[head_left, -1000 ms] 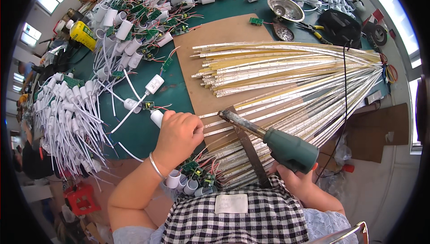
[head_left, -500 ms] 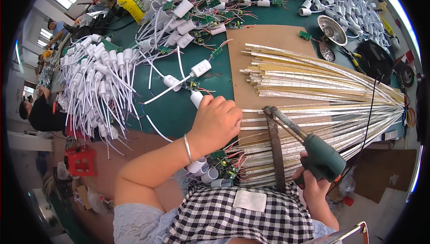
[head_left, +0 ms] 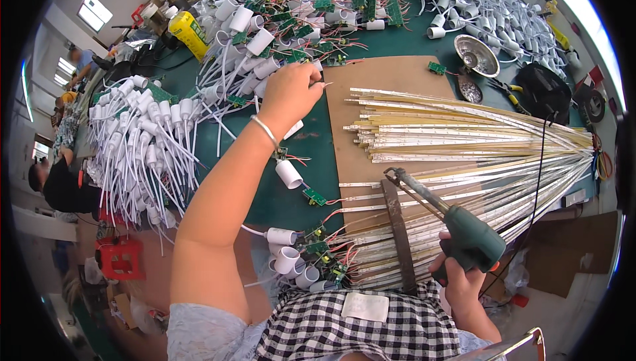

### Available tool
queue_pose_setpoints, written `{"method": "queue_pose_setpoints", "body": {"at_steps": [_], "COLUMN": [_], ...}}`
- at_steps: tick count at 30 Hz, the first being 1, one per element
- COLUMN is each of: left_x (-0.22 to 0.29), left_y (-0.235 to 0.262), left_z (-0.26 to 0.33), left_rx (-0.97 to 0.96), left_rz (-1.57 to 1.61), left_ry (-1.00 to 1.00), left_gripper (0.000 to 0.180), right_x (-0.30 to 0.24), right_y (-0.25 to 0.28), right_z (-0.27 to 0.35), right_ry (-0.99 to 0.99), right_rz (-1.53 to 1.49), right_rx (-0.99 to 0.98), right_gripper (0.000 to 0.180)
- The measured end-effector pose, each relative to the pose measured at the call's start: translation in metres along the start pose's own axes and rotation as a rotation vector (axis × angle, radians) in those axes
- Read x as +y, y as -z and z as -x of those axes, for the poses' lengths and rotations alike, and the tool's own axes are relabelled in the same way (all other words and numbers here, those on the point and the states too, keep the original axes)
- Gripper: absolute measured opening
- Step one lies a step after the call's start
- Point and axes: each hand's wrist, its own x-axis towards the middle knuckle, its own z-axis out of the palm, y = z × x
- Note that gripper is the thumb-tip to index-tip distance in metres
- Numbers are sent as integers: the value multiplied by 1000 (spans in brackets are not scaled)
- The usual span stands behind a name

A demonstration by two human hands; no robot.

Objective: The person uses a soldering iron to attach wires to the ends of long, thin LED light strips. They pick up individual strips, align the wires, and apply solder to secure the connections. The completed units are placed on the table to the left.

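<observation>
"Where do we find the left hand?"
"We see the left hand (head_left: 291,96) above the frame's middle, by the left edge of a flat brown cardboard sheet (head_left: 401,72). Its fingers are curled, but we cannot tell whether they grip anything."

"And the right?"
"At the lower right we have the right hand (head_left: 462,276), fingers wrapped around the handle of a dark-green plastic soldering gun (head_left: 474,236). Its metal tip points toward the upper left, near the top end of a dark flat metal bar (head_left: 399,238) lying across thin white-and-yellow light strips (head_left: 427,228)."

"What sits at the frame's centre?"
"We see a small green rectangular circuit board (head_left: 315,196), just beside a white plastic cylinder (head_left: 289,174)."
</observation>
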Motion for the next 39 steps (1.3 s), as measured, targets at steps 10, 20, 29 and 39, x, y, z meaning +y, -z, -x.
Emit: {"method": "queue_pose_setpoints", "body": {"at_steps": [10, 20, 29, 39], "left_x": [-10, 8, 55, 51], "left_y": [-37, -1, 17, 7], "left_z": [-18, 7, 105, 142], "left_rx": [-64, -240, -107, -9], "left_rz": [-157, 583, 118, 10], "left_ry": [-6, 244, -337, -466], "left_gripper": [15, 16, 10, 25], "right_x": [0, 3, 2, -2], "right_y": [-1, 1, 9, 8], "right_z": [3, 0, 1, -8], "right_ry": [-25, -28, -20, 7], "right_rz": [8, 9, 70, 230], "right_rx": [12, 12, -81, -278], "right_gripper": [50, 50, 53, 51]}}
